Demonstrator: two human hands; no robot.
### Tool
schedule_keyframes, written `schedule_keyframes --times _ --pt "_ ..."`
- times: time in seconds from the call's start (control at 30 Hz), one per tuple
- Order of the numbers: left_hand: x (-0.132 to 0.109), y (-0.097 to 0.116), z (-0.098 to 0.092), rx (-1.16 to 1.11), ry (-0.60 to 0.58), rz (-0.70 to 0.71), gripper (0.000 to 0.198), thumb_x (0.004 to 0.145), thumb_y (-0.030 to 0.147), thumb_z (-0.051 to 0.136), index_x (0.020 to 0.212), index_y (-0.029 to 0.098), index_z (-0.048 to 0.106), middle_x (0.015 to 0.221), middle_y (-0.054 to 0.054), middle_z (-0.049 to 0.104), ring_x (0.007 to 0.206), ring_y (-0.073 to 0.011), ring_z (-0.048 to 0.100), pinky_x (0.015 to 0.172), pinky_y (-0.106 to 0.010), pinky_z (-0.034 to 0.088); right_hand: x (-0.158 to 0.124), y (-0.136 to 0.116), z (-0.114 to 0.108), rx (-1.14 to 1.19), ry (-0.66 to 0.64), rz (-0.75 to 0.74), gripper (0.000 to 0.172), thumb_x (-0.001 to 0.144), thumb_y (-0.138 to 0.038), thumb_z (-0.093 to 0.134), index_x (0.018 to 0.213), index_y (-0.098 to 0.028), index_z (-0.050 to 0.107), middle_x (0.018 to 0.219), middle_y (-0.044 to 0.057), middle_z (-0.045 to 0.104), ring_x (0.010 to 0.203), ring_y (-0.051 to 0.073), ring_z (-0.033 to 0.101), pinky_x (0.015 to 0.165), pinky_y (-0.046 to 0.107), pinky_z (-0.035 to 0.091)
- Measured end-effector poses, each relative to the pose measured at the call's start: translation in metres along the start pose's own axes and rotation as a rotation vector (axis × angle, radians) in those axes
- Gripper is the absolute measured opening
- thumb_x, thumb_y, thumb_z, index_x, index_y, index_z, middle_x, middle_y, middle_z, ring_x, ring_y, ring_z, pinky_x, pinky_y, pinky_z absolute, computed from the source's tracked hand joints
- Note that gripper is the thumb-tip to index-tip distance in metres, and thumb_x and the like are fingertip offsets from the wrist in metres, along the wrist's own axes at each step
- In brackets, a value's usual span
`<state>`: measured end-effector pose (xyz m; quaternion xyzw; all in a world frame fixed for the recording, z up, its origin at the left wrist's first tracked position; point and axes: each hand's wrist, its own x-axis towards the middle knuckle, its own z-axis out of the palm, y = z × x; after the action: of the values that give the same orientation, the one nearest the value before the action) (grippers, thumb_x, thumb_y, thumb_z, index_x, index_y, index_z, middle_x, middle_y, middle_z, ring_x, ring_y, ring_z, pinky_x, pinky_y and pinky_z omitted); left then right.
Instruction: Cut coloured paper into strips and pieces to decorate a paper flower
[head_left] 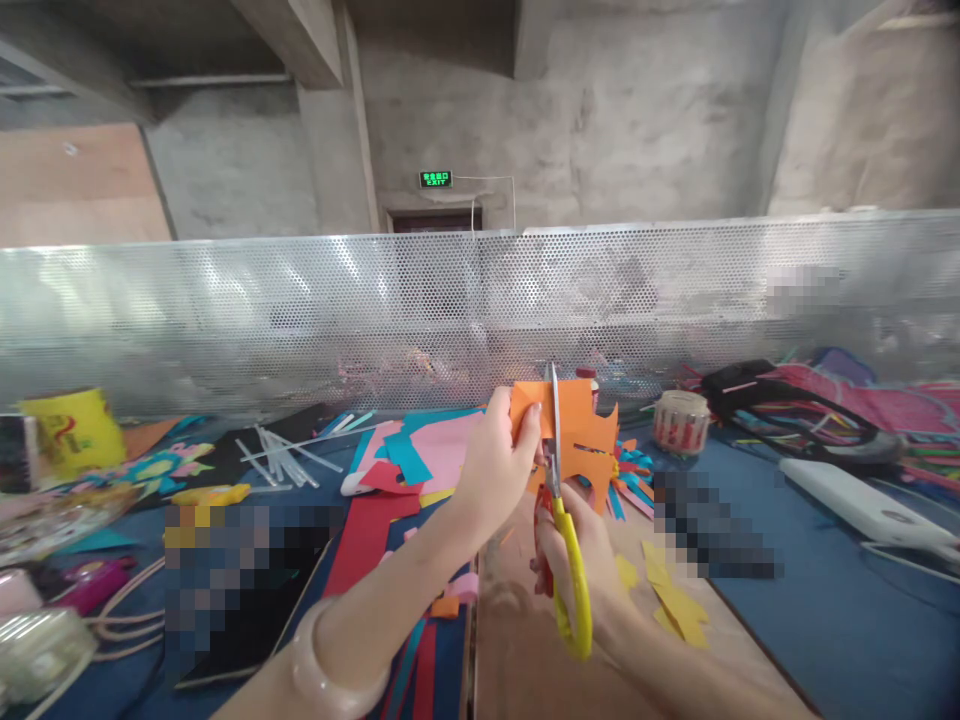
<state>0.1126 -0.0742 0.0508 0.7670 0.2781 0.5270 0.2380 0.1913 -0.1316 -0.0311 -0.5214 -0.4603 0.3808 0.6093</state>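
My left hand (496, 460) pinches the left side of an orange paper cut-out (581, 430), held upright above the table. My right hand (577, 550) grips yellow-handled scissors (566, 560), fingers through the loops. The blades point up and run through the orange paper near its middle. A pale bangle sits on my left wrist. Yellow paper scraps (675, 600) lie on a brown board (517, 650) under my hands.
Coloured paper pieces (420, 455) cover the blue table top (840, 620). A tape roll (680, 420) stands at the right, a white flat device (862, 505) beyond it, a yellow tub (71, 430) far left. Clear glue sticks (285, 455) lie left. A perforated metal screen (300, 310) closes the back.
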Motion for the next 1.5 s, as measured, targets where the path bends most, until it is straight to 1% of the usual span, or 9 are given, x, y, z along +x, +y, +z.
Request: schedule_keyframes --times 0.23,0.5,0.63,0.87,1.0,1.1,1.2,1.3,1.5 --pt "-0.001 -0.001 0.0 -0.038 0.04 0.028 0.012 0.087 0.031 0.043 0.084 0.02 0.045 0.057 0.003 0.051 0.049 -0.0109 0.051 0.046 -0.023 0.04 0.003 0.004 0.0 -0.013 0.002 -0.025 0.017 0.073 -0.027 0.048 0.068 -0.024 0.032 0.045 -0.012 0.037 0.029 0.008 0.044 0.027 0.019 0.039" --pt "-0.002 0.0 0.001 -0.086 -0.044 -0.024 0.014 0.089 0.034 0.039 0.083 0.021 0.039 0.055 0.005 0.049 0.051 -0.0114 0.054 0.05 -0.024 0.042 0.004 0.009 -0.001 0.012 0.005 -0.029 0.019 0.077 -0.031 0.047 0.068 -0.024 0.031 0.048 -0.012 0.034 0.029 0.007 0.042 0.028 0.02 0.04" --pt "-0.001 0.001 0.0 -0.099 -0.018 -0.012 0.013 0.088 0.033 0.04 0.085 0.021 0.041 0.062 0.004 0.052 0.054 -0.011 0.056 0.052 -0.024 0.043 0.005 0.007 -0.001 0.011 0.021 -0.013 0.019 0.078 -0.036 0.046 0.071 -0.024 0.033 0.049 -0.011 0.036 0.031 0.007 0.042 0.028 0.018 0.036" --pt "0.016 0.001 -0.035 -0.104 0.135 0.031 0.011 0.087 0.029 0.044 0.084 0.019 0.045 0.05 0.005 0.053 0.049 -0.0119 0.058 0.057 -0.025 0.047 0.012 -0.016 -0.019 -0.24 0.042 -0.122 0.017 0.081 -0.038 0.041 0.074 -0.023 0.04 0.056 -0.007 0.045 0.04 0.009 0.043 0.038 0.021 0.037" --pt "0.016 -0.028 -0.061 -0.09 0.223 -0.04 0.012 0.084 0.03 0.046 0.086 0.019 0.047 0.046 0.008 0.05 0.044 -0.0121 0.056 0.056 -0.026 0.049 0.034 -0.032 -0.032 -0.77 0.044 -0.292 0.027 0.083 -0.045 0.04 0.089 -0.019 0.045 0.079 0.001 0.056 0.068 0.014 0.056 0.059 0.025 0.046" --pt "0.008 -0.064 -0.074 -0.043 0.249 -0.134 0.011 0.08 0.03 0.05 0.08 0.019 0.047 0.048 0.007 0.052 0.042 -0.0127 0.056 0.049 -0.024 0.047 0.066 -0.033 -0.038 -1.041 -0.002 -0.295 0.038 0.082 -0.042 0.048 0.105 -0.012 0.046 0.097 0.01 0.058 0.09 0.019 0.056 0.073 0.028 0.046" --pt "-0.003 -0.098 -0.078 -0.048 0.285 -0.218 0.011 0.077 0.03 0.05 0.075 0.02 0.045 0.044 0.008 0.049 0.039 -0.0132 0.054 0.045 -0.024 0.047 0.104 -0.022 -0.037 -1.203 -0.097 -0.22 0.027 0.082 -0.036 0.053 0.091 -0.011 0.057 0.088 0.009 0.062 0.083 0.019 0.058 0.072 0.031 0.046" --pt "-0.012 -0.121 -0.076 -0.081 0.275 -0.302 0.011 0.076 0.029 0.049 0.072 0.02 0.044 0.041 0.008 0.049 0.038 -0.0136 0.054 0.045 -0.025 0.047 0.134 -0.004 -0.03 -1.36 -0.167 -0.112 0.025 0.085 -0.035 0.054 0.098 -0.014 0.058 0.097 0.005 0.061 0.084 0.016 0.059 0.074 0.035 0.049" --pt "-0.023 -0.134 -0.066 -0.187 0.221 -0.392 0.015 0.075 0.033 0.052 0.069 0.021 0.046 0.042 0.005 0.054 0.039 -0.0167 0.057 0.044 -0.027 0.047 0.158 0.022 -0.015 -1.515 -0.202 -0.034 0.03 0.087 -0.033 0.052 0.111 -0.015 0.054 0.11 0.008 0.057 0.093 0.019 0.058 0.078 0.039 0.049"
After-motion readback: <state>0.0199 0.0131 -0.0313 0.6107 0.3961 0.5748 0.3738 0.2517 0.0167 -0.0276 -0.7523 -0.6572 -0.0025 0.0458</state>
